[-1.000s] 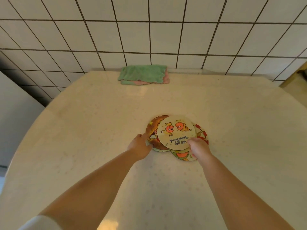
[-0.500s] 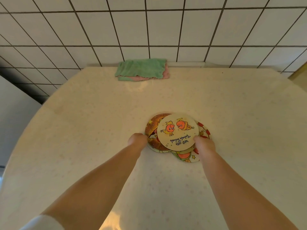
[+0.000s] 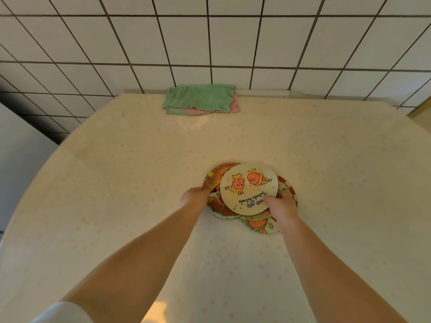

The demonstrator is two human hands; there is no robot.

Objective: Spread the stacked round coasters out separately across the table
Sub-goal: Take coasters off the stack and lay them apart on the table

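Observation:
A loose pile of round coasters lies in the middle of the cream table (image 3: 116, 183). On top is a pale coaster (image 3: 248, 187) with two orange cartoon figures and blue lettering. A brown coaster (image 3: 215, 183) sticks out to the left, a red-rimmed one (image 3: 289, 190) to the right, and a green-orange one (image 3: 260, 224) toward me. My left hand (image 3: 194, 198) grips the pile's left edge at the brown coaster. My right hand (image 3: 281, 207) pinches the near right edge of the pale top coaster, thumb on its face.
A folded green and pink cloth (image 3: 201, 99) lies at the table's far edge against the white tiled wall (image 3: 210, 38). The table curves away on the left beside a grey surface (image 3: 21, 155).
My right thumb has slid onto the face of the top coaster, closing on its edge. My left hand has stayed on the pile's left side. The pile has kept its place.

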